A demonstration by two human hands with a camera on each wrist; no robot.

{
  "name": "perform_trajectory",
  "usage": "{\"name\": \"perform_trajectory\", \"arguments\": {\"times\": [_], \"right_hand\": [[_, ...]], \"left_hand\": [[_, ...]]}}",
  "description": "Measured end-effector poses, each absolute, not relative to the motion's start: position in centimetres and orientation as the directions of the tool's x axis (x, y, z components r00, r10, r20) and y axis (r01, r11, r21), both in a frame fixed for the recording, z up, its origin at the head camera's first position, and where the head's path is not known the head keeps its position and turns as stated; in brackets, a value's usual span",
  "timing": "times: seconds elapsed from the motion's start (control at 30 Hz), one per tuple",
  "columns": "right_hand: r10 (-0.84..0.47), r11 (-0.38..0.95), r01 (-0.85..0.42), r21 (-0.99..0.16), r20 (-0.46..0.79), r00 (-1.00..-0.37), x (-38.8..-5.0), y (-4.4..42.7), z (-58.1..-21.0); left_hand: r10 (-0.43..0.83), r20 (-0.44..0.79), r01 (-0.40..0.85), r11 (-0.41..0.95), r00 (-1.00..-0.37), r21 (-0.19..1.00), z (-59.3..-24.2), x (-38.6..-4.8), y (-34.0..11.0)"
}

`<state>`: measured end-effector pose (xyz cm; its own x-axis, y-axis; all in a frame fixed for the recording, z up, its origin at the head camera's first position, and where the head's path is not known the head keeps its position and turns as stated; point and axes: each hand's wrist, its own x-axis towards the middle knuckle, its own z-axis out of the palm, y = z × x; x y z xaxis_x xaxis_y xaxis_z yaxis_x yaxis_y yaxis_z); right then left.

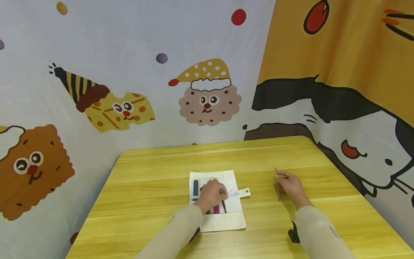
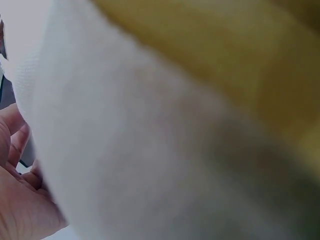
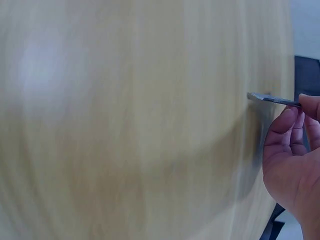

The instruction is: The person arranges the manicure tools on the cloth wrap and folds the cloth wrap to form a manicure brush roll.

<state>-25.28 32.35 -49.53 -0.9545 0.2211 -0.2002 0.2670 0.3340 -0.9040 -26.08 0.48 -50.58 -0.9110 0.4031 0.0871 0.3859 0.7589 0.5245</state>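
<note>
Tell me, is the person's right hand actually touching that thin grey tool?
Touching. The right wrist view shows the right hand pinching the thin grey tool between its fingers, with one end sticking out.

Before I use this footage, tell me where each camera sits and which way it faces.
Head: worn on the head, facing forward and down at table, white case and printed backdrop; left hand, right hand and sleeves show.
Left wrist: worn there, facing mostly blurred pale fabric; part of the left hand shows at the left edge.
Right wrist: worn there, facing the table; the right hand pinches a thin tool.
Head and right wrist share the table, right hand and tool.
</note>
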Motion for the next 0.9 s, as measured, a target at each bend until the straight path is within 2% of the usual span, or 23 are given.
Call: {"name": "perform_trajectory", "arguments": {"times": [0.5,0.9], "right_hand": [[0.165,-0.074,0.221,-0.973,-0.23,-0.959,-27.9,25.2,-47.5],[0.108,-0.071,0.238,-0.969,-0.244,-0.964,-29.8,20.1,-48.9]], "left_hand": [[0.421,0.087,0.394,0.731,-0.903,0.558,-50.8,-26.2,0.1],[0.435,0.067,0.394,0.727,-0.898,0.562,-50.8,-26.5,0.2]]}}
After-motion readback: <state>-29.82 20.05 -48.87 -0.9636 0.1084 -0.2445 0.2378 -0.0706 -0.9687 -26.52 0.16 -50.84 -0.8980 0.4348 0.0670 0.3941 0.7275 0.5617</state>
